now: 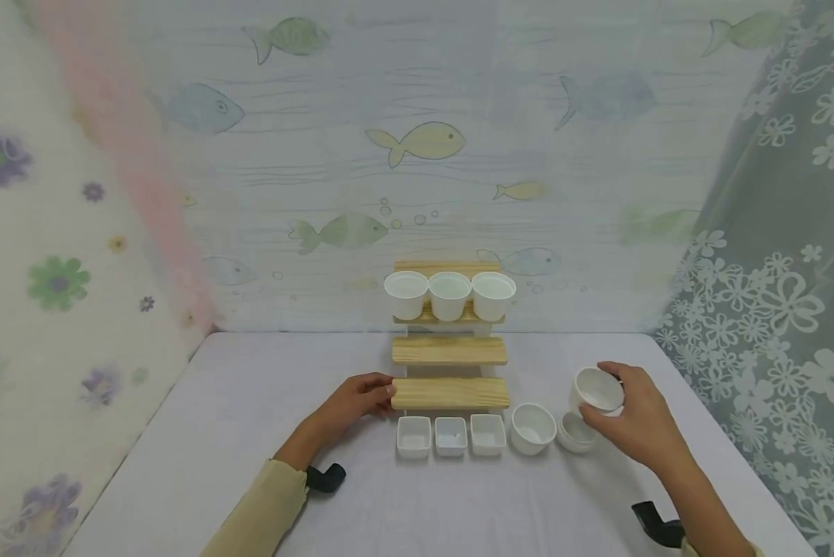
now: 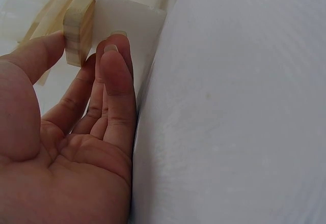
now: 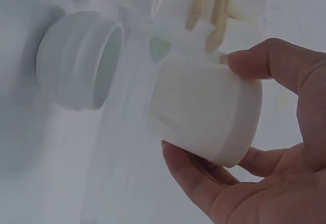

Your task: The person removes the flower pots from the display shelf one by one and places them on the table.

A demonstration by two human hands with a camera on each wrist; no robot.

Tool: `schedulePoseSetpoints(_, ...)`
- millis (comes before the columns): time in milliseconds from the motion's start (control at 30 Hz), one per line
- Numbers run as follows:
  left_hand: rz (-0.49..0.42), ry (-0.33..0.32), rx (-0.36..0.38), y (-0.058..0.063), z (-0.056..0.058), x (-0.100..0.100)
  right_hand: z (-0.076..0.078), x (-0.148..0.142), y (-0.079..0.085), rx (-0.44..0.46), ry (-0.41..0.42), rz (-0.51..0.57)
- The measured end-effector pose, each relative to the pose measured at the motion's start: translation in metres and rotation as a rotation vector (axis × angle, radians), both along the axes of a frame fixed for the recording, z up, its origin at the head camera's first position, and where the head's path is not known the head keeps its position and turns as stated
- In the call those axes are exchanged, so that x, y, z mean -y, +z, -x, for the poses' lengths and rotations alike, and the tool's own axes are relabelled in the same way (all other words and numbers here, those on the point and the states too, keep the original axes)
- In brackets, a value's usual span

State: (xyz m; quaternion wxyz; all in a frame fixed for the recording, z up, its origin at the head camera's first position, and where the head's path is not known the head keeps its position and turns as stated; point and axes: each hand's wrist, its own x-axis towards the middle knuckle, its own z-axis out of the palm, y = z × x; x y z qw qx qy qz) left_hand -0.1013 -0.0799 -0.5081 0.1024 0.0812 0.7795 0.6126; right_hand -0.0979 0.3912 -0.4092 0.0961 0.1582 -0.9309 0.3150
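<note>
My right hand (image 1: pixel 636 425) holds a round white cup (image 1: pixel 598 389) by its sides, raised off the table. In the right wrist view, the thumb and fingers grip that cup (image 3: pixel 204 112) from opposite sides. Just below it stands a smaller ribbed round white pot (image 3: pixel 76 61), apart from the held cup. My left hand (image 1: pixel 357 398) pinches the left end of the lowest board (image 1: pixel 449 394) of a tiered wooden stand. From the left wrist, the thumb shows on one face of the board end (image 2: pixel 79 28), an index finger at the other.
Three white cups (image 1: pixel 449 295) stand side by side on an upper tier. The middle board (image 1: pixel 449 350) is bare wood. Three small square white dishes (image 1: pixel 451 437) line up before the stand, with a round white bowl (image 1: pixel 532 428) to their right. A patterned curtain (image 1: pixel 417 193) hangs behind.
</note>
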Motion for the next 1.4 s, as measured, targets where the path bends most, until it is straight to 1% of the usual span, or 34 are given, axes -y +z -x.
schedulePoseSetpoints(233,-0.007,-0.016,0.01,0.001,0.01,0.004,0.008,-0.008,0.001,0.034,-0.031,-0.052)
schedulePoseSetpoints(400,-0.012,-0.028,0.015,0.001,0.016,0.008,0.013,-0.011,0.001,0.09,-0.069,-0.085)
schedulePoseSetpoints(700,-0.007,-0.02,0.011,0.0,0.017,0.008,0.022,-0.022,-0.005,0.153,-0.093,-0.137)
schedulePoseSetpoints(1000,-0.004,-0.015,0.016,-0.001,0.017,0.009,0.031,-0.03,-0.016,0.257,-0.072,-0.184)
schedulePoseSetpoints(1167,-0.006,-0.025,0.011,-0.003,0.018,0.009,0.034,-0.033,-0.022,0.285,-0.059,-0.191)
schedulePoseSetpoints(1400,-0.005,-0.037,-0.001,-0.003,0.02,0.011,0.036,-0.033,-0.027,0.31,-0.044,-0.202)
